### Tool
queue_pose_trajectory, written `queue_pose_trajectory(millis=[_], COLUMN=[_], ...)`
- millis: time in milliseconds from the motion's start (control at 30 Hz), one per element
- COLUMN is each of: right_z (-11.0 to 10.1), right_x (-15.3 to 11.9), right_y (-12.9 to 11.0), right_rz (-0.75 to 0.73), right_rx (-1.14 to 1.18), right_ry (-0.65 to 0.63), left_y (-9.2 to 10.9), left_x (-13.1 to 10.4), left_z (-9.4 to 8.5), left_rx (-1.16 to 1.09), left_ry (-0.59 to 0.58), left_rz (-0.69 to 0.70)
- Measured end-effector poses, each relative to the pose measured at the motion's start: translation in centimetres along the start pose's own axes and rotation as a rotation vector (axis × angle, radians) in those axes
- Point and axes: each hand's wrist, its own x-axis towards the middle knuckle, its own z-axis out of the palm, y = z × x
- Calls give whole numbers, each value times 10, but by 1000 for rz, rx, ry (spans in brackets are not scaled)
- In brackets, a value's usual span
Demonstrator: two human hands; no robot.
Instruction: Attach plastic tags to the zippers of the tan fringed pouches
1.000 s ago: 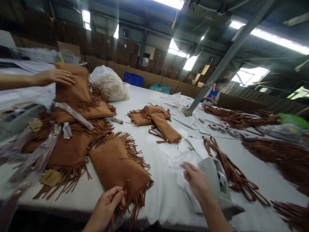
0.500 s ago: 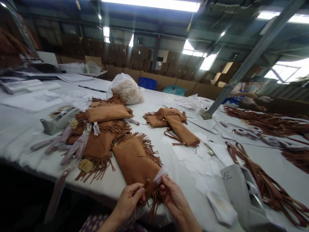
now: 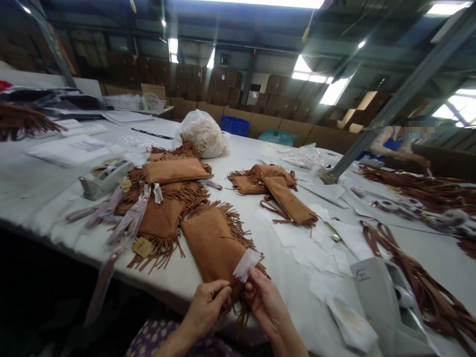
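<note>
A tan fringed pouch (image 3: 210, 243) lies flat at the table's near edge, its fringe spread along the far right side. My right hand (image 3: 266, 300) pinches a small piece of white wrapping paper (image 3: 247, 264) over the pouch's near right corner. Beside it, my left hand (image 3: 208, 305) is closed at the pouch's near end, thumb against forefinger; what it grips is hidden by the fingers. Left of this pouch lie more fringed pouches (image 3: 159, 218) in a pile, with wrapped straps (image 3: 130, 218) and a tan hang tag (image 3: 142, 247).
Grey tape dispensers stand left (image 3: 106, 178) and right (image 3: 386, 302). Further off are more pouches (image 3: 288, 201), white paper sheets (image 3: 297, 243), brown straps (image 3: 409, 282) and a stuffed plastic bag (image 3: 203, 134). A slanted metal post (image 3: 372, 129) rises at right, near a co-worker (image 3: 394, 144).
The white paper in my right hand has opened out and shows more over the pouch. The brown strip seen at my left fingertips is now hidden. The view has shifted slightly left.
</note>
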Motion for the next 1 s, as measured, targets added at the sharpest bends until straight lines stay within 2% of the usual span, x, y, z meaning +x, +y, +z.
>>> queue_pose_trajectory(millis=[233,433,633,733,833,1000], right_z=[0,-4,-7,-4,2,4], right_x=[-4,-7,-12,-17,-19,-16], right_y=[2,10,22,24,24,29], right_rz=[-66,-203,-353,-347,-276,-260], right_rx=[-192,-505,-794,-812,-722,-739], right_ry=[-8,-55,-50,-94,-138,-120], left_y=[-1,1,-1,1,5,12], left_x=[0,-2,-8,-9,-9,-19], left_z=[0,0,-7,-10,-10,-16], left_rx=[33,38,-4,0,12,21], left_ry=[16,24,63,10,-1,-55], left_rz=[8,-4,-33,0,35,29])
